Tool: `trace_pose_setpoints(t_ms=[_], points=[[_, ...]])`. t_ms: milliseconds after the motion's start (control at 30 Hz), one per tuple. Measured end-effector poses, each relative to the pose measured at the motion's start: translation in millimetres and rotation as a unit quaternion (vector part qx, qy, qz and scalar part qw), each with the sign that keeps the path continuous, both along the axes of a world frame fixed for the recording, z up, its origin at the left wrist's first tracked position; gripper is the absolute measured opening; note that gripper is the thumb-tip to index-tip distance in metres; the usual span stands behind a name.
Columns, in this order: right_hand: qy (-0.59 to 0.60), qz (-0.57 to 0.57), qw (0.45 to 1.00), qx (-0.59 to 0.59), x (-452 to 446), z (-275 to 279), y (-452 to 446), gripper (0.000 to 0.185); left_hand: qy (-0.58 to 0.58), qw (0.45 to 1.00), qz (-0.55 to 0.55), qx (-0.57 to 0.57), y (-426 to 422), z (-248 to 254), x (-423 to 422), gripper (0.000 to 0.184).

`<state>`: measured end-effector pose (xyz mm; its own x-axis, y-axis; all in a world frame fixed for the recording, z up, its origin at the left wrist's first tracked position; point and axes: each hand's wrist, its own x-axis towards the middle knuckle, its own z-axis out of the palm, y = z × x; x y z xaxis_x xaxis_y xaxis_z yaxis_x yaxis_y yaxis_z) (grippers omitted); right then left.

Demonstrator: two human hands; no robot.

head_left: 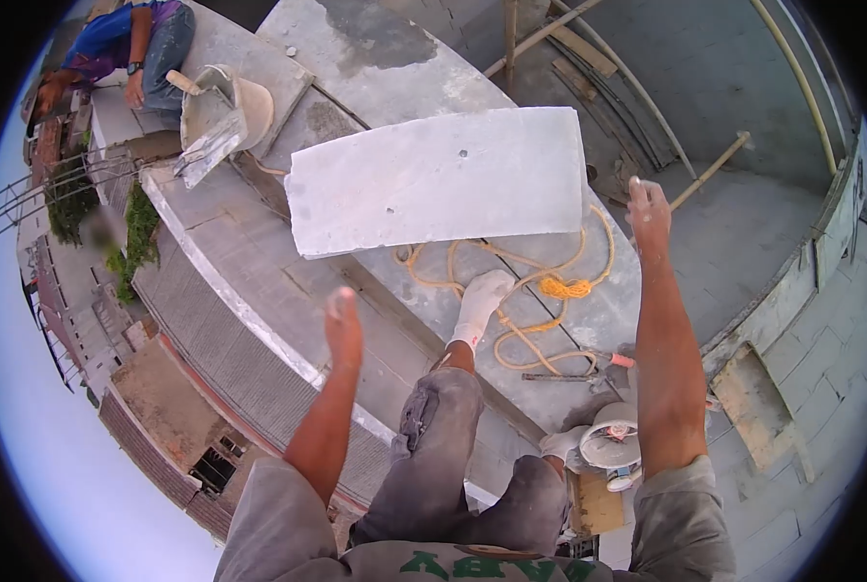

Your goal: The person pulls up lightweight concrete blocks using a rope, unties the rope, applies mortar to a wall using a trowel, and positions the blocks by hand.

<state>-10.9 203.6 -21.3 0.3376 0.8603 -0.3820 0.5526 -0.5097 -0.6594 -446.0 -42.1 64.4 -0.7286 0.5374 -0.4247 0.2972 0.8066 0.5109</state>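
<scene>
A large pale grey block [438,179] lies across the top of the wall, with small pits in its face. Below its left end hangs my left hand [343,328], fingers pointing away from me, slightly blurred and holding nothing I can see. Off the block's right end, with a gap between, my right hand [650,209] is raised with its dusty fingers loosely apart. Both hands are clear of the block. A yellow-tan rope [564,288] lies in loops between the block and me, by my white-socked foot [482,296].
A bucket with a trowel [215,121] stands at upper left, near a seated person in blue [147,53]. Another bucket [608,436] is by my other foot. Left, the ledge edge [249,310] drops toward rooftops; right lies a sunken walled space with bamboo poles [710,170].
</scene>
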Motion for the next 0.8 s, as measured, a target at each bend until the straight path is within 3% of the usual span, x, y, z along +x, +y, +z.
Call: trace_pose_setpoints(t_ms=[33,200,300,367,400,467,600,667,700,800], points=[[0.003,0.023,1.000,0.014,-15.1,9.0,11.2,0.048,0.027,0.996,0.073,0.038,19.9,-14.2,-25.7,0.056],[-0.009,0.110,0.991,0.071,-68.7,-14.3,16.7,0.061,0.220,0.970,-0.008,0.105,98.8,-76.5,-153.1,0.063],[0.134,0.069,0.988,0.041,-89.3,-43.0,5.6,0.069,0.112,0.994,0.009,0.018,137.7,-78.9,-151.9,0.071],[0.253,-0.012,0.967,-0.037,-103.5,-23.0,4.6,0.075,0.068,0.996,0.043,-0.041,141.9,-91.2,-142.7,0.074],[0.312,-0.054,0.946,-0.074,-105.7,-15.0,0.5,0.079,0.033,0.997,0.059,-0.038,142.0,-88.7,-141.7,0.075],[0.267,-0.038,0.958,-0.100,-90.5,-21.0,-17.5,0.078,-0.038,0.995,0.090,-0.025,142.5,-78.4,-134.5,0.076],[0.197,0.000,0.972,-0.124,-71.3,-26.2,-40.8,0.078,0.033,0.997,0.060,-0.040,78.7,-58.3,-109.6,0.080],[0.352,0.001,0.921,-0.170,-77.1,58.4,-52.9,0.076,-0.027,0.991,0.100,-0.084,44.6,-14.0,-79.5,0.079],[0.342,-0.012,0.918,-0.200,-68.7,74.0,-73.3,0.073,-0.046,0.989,0.120,-0.074,11.8,-9.1,-75.1,0.082],[0.276,-0.028,0.924,-0.263,-22.0,80.9,-144.8,0.064,-0.006,0.960,0.096,-0.263,-40.1,24.7,-49.1,0.085]])
